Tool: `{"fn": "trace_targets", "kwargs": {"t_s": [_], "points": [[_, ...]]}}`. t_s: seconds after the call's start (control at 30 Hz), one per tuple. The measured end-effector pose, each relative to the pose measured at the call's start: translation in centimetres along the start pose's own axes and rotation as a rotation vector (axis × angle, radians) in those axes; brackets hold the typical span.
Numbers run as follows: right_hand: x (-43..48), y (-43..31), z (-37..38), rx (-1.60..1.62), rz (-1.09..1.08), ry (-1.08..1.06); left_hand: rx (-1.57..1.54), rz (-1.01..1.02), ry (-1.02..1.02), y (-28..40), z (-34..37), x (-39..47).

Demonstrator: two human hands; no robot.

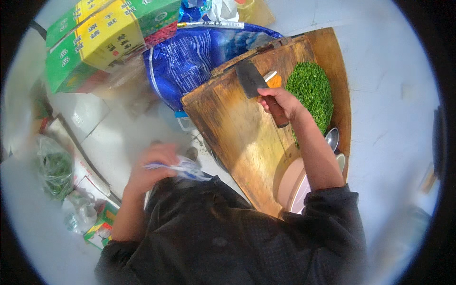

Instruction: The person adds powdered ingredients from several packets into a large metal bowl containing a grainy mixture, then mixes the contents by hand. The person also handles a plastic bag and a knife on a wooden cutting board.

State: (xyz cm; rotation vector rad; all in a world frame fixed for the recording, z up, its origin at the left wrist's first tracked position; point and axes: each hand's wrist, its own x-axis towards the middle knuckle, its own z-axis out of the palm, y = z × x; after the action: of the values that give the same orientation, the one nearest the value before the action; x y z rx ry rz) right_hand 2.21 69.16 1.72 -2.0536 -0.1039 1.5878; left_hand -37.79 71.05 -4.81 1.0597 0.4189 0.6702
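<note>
My right hand (pixel 281 101) grips the brown handle of a dark-bladed cleaver (pixel 250 79) above a worn wooden cutting board (pixel 228 121). Beside that hand, a large heap of finely chopped greens (pixel 309 94) lies along the board's right side. Just past the blade sits a small orange item (pixel 274 82) with a white piece at its edge; what it is I cannot tell. Off the board's left side, my left hand (pixel 158 160) is blurred and holds a crumpled white-and-blue packet or wrapper (pixel 187 168) close to my dark clothing.
A pink basin (pixel 290 181) and a metal spoon or ladle (pixel 332 138) stand at the near right of the board. Beyond lie a shiny blue bag (pixel 181 64) and a green-and-yellow carton (pixel 107 39) bearing writing. Clear plastic bags, one with greens (pixel 55 171), lie at left.
</note>
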Motion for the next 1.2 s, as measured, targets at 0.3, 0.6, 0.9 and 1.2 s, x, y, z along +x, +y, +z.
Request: {"fn": "trace_targets", "kwargs": {"t_s": [0.3,0.6,0.9,1.2], "points": [[-3.0,-11.4,4.5,-1.785,-0.191,0.386,-0.125,0.080,0.198,3.0,-4.1,-2.7],[5.4,-9.9,9.0,-1.861,-0.583,0.677,0.018,0.020,0.231,1.0,-4.5,-4.2],[-12.0,3.3,10.9,-0.521,-0.612,-0.219,-0.072,-0.381,0.056,1.4,-0.1,0.5],[-21.2,16.2,8.5,-0.302,-0.812,0.111,-0.031,-0.497,-0.323,2.3,10.8,2.8]]}}
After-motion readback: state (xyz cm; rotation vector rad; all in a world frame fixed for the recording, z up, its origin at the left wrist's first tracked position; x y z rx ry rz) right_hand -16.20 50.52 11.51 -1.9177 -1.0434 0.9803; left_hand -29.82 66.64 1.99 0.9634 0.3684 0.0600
